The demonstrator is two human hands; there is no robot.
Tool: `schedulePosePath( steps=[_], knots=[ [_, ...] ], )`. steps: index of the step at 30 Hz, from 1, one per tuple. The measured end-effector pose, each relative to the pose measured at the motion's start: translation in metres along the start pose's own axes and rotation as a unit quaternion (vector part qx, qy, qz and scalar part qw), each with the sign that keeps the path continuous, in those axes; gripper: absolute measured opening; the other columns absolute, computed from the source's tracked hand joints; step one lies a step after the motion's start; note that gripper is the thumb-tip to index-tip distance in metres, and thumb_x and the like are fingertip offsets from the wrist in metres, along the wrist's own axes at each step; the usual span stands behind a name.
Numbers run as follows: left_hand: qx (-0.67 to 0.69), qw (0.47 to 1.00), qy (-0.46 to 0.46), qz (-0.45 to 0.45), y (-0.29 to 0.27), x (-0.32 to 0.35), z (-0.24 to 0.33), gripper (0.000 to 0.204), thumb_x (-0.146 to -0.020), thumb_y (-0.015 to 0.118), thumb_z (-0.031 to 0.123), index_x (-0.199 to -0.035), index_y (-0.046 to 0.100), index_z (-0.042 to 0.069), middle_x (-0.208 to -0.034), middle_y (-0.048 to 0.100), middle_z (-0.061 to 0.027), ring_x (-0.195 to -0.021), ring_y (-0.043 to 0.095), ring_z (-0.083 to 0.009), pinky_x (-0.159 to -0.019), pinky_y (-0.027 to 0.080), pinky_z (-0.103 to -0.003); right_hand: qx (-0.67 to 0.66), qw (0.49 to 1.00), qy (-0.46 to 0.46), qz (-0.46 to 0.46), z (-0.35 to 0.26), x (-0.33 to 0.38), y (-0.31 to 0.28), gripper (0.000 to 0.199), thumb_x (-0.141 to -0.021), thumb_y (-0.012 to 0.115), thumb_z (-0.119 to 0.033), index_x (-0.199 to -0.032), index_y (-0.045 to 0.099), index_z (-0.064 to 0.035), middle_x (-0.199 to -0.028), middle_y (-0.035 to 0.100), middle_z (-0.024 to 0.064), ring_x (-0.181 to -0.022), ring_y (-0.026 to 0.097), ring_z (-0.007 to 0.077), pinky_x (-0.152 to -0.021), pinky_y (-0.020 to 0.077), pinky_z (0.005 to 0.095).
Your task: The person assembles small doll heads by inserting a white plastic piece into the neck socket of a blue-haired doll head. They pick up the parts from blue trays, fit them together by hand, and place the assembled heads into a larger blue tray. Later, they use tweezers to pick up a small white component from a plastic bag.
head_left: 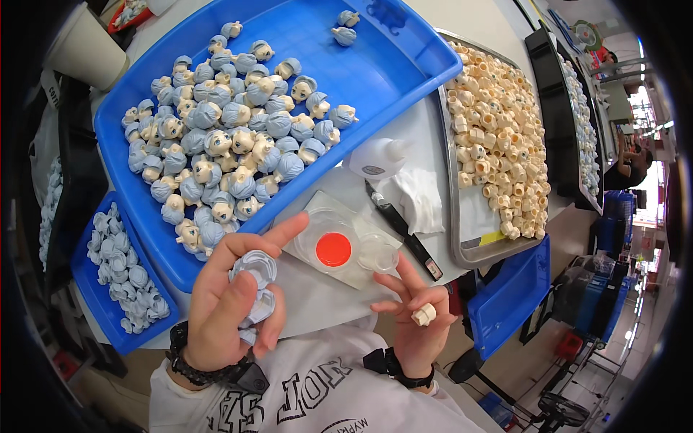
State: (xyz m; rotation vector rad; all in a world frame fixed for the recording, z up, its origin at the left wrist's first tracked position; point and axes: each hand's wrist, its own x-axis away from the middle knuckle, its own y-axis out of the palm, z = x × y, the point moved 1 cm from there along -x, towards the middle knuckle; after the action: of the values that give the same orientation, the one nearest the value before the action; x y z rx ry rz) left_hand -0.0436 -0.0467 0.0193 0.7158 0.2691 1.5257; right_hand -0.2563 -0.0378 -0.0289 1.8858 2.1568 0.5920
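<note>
My left hand (220, 303) is closed around several pale blue-grey doll hair pieces (260, 267), hollow shells stacked between thumb and fingers, with the index finger stretched out. In my right hand (419, 346) a small cream doll head piece (424, 315) rests against the curled fingers, while the other fingers are spread. Between the hands, a clear round dish with a red liquid or disc (333, 249) stands on a pale flat plate (350, 278). Beside it is a small clear cup (378, 255), close to my right fingertips.
A large blue tray (433, 65) holds many finished-looking blue-haired heads. Metal tray (456, 216) at right carries loose cream pieces; small blue bin (162, 328) at left carries hair pieces. A utility knife (401, 227), white bottle (379, 159) and white cloth (422, 202) lie between.
</note>
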Motion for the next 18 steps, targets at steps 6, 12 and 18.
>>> schedulePosePath(
  steps=[6, 12, 18],
  knots=[
    [0.002, 0.999, -0.032, -0.041, -0.011, 0.006, 0.001, 0.03, -0.089, 0.046, 0.024, -0.102, 0.036, 0.0, -0.131, 0.025, -0.0317, -0.042, 0.049, -0.0089, -0.036, 0.036, -0.019, 0.029, 0.999, -0.01, -0.007, 0.001, -0.006, 0.0, 0.048, -0.086, 0.037, -0.05, -0.089, 0.041, -0.0025, -0.126, 0.032, 0.0334, -0.107, 0.047, 0.0392, -0.076, 0.05, 0.0394],
    [0.015, 0.998, -0.048, -0.028, -0.019, 0.027, 0.006, 0.027, -0.088, 0.047, 0.021, -0.101, 0.037, -0.001, -0.13, 0.024, -0.035, -0.045, 0.049, -0.0077, -0.039, 0.037, -0.019, 0.087, 0.995, -0.034, -0.028, 0.002, -0.022, 0.009, 0.047, -0.088, 0.033, -0.05, -0.089, 0.041, -0.0032, -0.125, 0.035, 0.0329, -0.101, 0.051, 0.0331, -0.076, 0.0489, 0.035],
    [0.013, 0.993, -0.091, -0.078, -0.027, 0.035, 0.006, 0.026, -0.087, 0.049, 0.017, -0.102, 0.039, -0.001, -0.132, 0.022, -0.0344, -0.049, 0.05, -0.0065, -0.043, 0.038, -0.018, 0.124, 0.991, -0.051, -0.026, 0.002, -0.034, 0.013, 0.047, -0.089, 0.03, -0.048, -0.088, 0.042, -0.0026, -0.124, 0.038, 0.0316, -0.098, 0.052, 0.0277, -0.073, 0.0483, 0.0307]
  ],
)
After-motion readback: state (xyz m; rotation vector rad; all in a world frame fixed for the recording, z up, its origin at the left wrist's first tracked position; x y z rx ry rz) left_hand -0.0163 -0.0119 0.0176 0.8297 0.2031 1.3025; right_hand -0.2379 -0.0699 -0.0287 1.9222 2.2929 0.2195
